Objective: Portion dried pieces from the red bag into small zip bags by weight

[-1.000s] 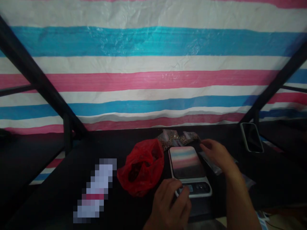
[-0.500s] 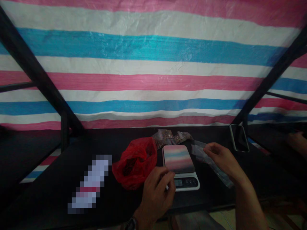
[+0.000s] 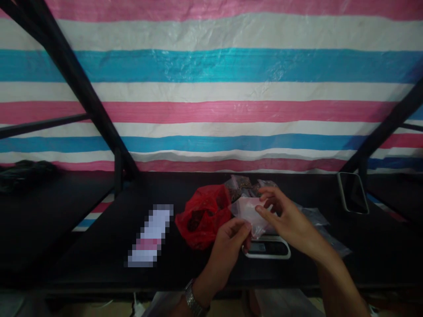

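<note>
Over the kitchen scale [image 3: 280,247] I have a small clear plastic bag [image 3: 246,207]. My left hand [image 3: 228,246] pinches its lower edge between thumb and fingers, a metal watch on the wrist. My right hand [image 3: 284,215] is at the bag's right side, fingers apart and curved, thumb close to the plastic. The bag hides most of the weighing plate. Left of it sits an open red plastic bag [image 3: 206,211] with dark contents. Behind lie small clear bags [image 3: 240,182] filled with brownish bits. More flat clear bags [image 3: 317,218] rest right of the scale.
A phone [image 3: 353,193] leans at the back right by a dark frame post. A blurred-out pale item [image 3: 150,237] lies on the black tabletop [image 3: 99,259] at left. Behind hangs a striped sheet [image 3: 211,112], with slanted dark bars [image 3: 82,92] on both sides.
My right hand has moved left from the flat bags to above the scale. A clear bag is now in my left hand. The view has shifted, so things appear farther right.
</note>
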`<state>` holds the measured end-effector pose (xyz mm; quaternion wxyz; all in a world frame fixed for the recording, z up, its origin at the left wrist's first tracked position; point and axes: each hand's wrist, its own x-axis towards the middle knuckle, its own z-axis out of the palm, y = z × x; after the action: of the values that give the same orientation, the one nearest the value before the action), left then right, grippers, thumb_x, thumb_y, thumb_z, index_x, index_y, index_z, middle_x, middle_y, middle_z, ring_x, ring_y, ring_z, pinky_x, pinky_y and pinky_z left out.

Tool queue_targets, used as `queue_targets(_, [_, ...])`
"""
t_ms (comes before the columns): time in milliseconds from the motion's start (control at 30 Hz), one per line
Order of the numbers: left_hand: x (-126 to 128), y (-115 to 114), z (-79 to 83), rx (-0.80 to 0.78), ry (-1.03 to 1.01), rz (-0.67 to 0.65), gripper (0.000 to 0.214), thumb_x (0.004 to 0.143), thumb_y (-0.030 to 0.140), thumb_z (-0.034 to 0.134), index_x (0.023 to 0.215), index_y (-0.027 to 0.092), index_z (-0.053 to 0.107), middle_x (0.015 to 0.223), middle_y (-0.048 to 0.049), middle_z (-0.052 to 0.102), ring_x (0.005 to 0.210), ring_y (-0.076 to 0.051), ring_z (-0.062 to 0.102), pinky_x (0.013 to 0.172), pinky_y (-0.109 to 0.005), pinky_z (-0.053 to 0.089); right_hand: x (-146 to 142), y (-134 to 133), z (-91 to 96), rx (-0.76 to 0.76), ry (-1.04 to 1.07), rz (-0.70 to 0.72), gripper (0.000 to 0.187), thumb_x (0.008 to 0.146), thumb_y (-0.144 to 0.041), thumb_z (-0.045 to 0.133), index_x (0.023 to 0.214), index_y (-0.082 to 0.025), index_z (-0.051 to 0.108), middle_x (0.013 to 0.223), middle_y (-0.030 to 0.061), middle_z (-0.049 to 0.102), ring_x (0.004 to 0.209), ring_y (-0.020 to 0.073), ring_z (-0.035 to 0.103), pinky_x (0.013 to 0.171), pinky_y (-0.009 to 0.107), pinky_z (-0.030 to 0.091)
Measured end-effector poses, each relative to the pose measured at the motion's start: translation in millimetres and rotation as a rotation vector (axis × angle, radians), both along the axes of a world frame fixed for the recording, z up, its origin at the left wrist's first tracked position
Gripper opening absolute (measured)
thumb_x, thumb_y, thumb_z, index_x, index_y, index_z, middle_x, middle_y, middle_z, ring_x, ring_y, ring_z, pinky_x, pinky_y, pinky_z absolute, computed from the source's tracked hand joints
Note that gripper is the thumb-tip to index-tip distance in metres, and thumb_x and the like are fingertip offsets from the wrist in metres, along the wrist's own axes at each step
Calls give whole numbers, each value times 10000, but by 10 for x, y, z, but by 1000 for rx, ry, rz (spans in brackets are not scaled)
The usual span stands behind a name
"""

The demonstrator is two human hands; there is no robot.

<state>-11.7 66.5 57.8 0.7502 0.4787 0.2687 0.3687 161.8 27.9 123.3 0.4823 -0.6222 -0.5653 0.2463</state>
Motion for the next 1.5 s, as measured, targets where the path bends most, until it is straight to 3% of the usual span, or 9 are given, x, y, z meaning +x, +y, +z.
queue_targets(133, [-86,55,7,-59,-79,87,446,853,580,797,799,170,630,638,50,577,573,-81,496,585,-217,394,-117,-133,160,5,-281,194,296,885,-338,788,1177,-316,747,1306,47,706,1228,253,629,1096,409,479])
queue_targets(233, [-158,66,49,-60,-73,113,448,874,580,768,778,188,574,619,61,539,556,-85,488,571,-222,397,-250,-153,222,-53,-323,234,81,951,-318,724,985,-295,794,1100,27,774,1068,227,695,1000,346,511])
queue_targets(300, [-220,51,54,27,-31,179,469,931,616,690,766,205,536,612,66,497,543,-93,470,556,-232,401,-334,-127,224,-78,-300,200,166,985,-329,666,887,-268,785,930,23,775,889,204,702,834,300,529])
queue_targets(467, [-382,-70,-6,917,260,700,483,886,623,778,1120,223,640,1104,-84,678,1047,-246,667,913,-399,576,-476,-90,219,-149,-204,205,237,962,-404,638,823,-253,758,765,4,728,705,180,647,618,269,467])
queue_targets(567, [-392,-138,-51,1218,465,743,770,852,497,854,1478,224,498,1409,-170,627,1346,-338,583,1111,-525,517,-545,-111,236,-162,-129,244,181,936,-371,638,836,-253,734,787,0,723,725,174,662,643,260,490])
queue_targets(733, [-325,-116,-159,1115,427,665,556,889,189,717,1406,223,515,1298,-131,699,1269,-307,646,1083,-531,549,-641,-136,236,-87,-193,209,71,863,-238,618,821,-251,673,768,-12,685,683,148,619,618,238,469])
queue_targets(1067, [-489,-111,-190,975,277,394,357,979,151,650,1325,237,640,1197,-100,758,1105,-233,736,969,-380,620,-604,-193,257,-17,-320,176,127,905,-280,611,783,-269,646,739,-16,669,656,160,594,619,256,477])
queue_targets(1233, [-622,-209,-215,776,255,480,286,1003,241,652,1288,249,670,1130,-67,771,1011,-203,747,920,-339,620,-664,40,134,27,-309,121,220,1016,-386,572,1004,-257,749,998,51,783,894,216,723,820,307,562])
queue_targets(1500, [-868,-167,-312,748,514,658,337,954,211,644,1290,221,671,1229,-110,772,1119,-271,744,948,-436,621,-1033,780,-130,-332,-883,191,236,1035,-205,535,1107,-140,750,1151,185,795,1090,294,745,928,348,500])
